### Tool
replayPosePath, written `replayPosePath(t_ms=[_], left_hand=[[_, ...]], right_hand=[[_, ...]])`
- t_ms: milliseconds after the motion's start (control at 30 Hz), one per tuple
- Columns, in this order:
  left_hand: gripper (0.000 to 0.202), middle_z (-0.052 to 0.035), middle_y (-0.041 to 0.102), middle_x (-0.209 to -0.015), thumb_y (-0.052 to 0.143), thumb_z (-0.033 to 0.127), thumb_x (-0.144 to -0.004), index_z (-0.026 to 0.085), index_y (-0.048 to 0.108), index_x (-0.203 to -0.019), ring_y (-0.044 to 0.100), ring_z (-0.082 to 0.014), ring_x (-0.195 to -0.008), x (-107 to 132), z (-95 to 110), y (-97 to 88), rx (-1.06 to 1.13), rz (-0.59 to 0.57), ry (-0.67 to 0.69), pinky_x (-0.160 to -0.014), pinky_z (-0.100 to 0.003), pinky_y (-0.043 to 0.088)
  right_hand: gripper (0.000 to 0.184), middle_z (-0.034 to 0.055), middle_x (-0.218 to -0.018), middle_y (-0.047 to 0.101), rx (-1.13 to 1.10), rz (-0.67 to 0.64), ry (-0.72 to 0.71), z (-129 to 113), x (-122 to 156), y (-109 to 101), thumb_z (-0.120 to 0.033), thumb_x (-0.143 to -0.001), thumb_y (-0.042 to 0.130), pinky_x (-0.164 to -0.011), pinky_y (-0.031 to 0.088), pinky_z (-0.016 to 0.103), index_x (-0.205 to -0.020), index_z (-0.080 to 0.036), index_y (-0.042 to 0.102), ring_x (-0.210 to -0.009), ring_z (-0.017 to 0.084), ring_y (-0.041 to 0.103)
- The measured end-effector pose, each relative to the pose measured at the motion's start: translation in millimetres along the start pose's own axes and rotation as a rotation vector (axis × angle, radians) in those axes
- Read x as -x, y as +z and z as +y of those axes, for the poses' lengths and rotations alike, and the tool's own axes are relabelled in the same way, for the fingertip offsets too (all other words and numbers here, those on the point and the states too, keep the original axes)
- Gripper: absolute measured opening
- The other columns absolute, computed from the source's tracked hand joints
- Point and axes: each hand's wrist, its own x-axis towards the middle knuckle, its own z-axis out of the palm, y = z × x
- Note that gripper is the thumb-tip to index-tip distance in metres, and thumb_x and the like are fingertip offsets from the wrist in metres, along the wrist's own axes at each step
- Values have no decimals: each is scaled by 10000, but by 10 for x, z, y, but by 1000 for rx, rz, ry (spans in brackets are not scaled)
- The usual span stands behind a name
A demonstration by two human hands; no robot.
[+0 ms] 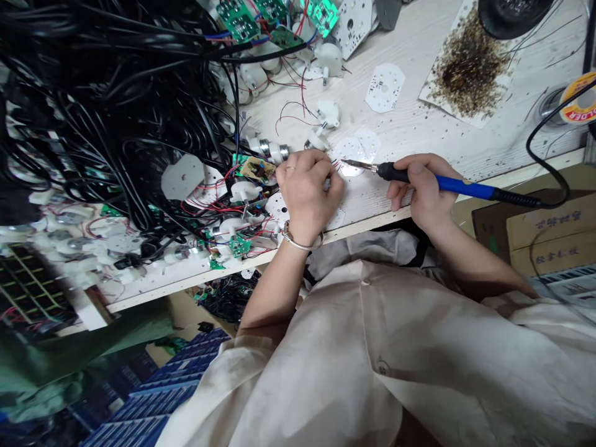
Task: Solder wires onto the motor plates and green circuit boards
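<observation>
Soldering iron: held in the right hand above the near part of the white workbench [414, 139], the iron [460, 185] lying to the right of the left hand.
Long axis: runs side to side, close to parallel with the bench edge; slight slope, tip end farther from the person than cord end.
Tip direction: points left, toward the left hand's fingers; positioned over white circuit boards [367, 144]. Contact cannot be determined.
Cord: leaves the iron's right end, then bends back toward the solder spool [580, 99].
Right hand [426, 192]: clamped around the iron's handle.
Left hand [307, 195]: fingers curled and drawn together; red wire ends [336, 164] show just beside the fingertips. Whether these are gripped cannot be told.
Left of left hand: white motors [244, 191] and black cables [125, 112], heaped.
</observation>
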Motion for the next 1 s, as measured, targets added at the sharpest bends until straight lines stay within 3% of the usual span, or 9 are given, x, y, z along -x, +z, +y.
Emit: replayPosePath(t_ms=[300,633,733,833,900,1000], left_hand=[[77,-35,713,-1012,616,202,-833,232,627,-763,605,-272,-1027,3,3,13,-37,30,23,-980,-489,403],[100,-50,707,-1051,602,182,-841,235,626,-760,593,-296,-1081,-14,17,6,1,-8,-11,-1019,-520,369],[89,-54,711,-1054,613,191,-840,238,623,-765,606,-298,-1065,-8,26,-2,-56,-3,21,-997,-517,387],[80,-51,718,-1049,606,206,-860,258,634,-806,618,-286,-1049,30,43,-59,-129,6,79,-1008,-515,390],[77,-45,717,-1093,608,214,-870,278,646,-890,616,-274,-1067,68,48,-125,-161,14,115,-1057,-514,369],[151,-53,692,-1218,622,231,-881,297,647,-1014,581,-280,-1163,99,26,-214,-176,5,130,-1116,-519,321]], right_hand=[[421,-45,-523,621,50,-27,7,-2,-15,7,-675,-865,606,-318,363,254,-848,-258,662,-332,92,509],[353,-48,-584,595,73,186,-161,84,75,-26,-621,-960,474,-365,387,269,-954,-291,600,-386,110,530],[320,-37,-675,652,28,195,-162,31,100,8,-609,-944,523,-439,480,285,-1019,-304,580,-465,124,599],[299,-18,-906,724,28,161,-178,-9,130,45,-552,-920,606,-608,595,318,-1120,-334,562,-616,139,701],[283,-19,-1039,724,68,145,-209,-4,141,63,-515,-932,605,-700,623,341,-1165,-361,557,-702,146,738],[251,-21,-1035,724,153,97,-300,32,112,65,-457,-968,559,-761,625,361,-1202,-368,570,-782,164,749]])
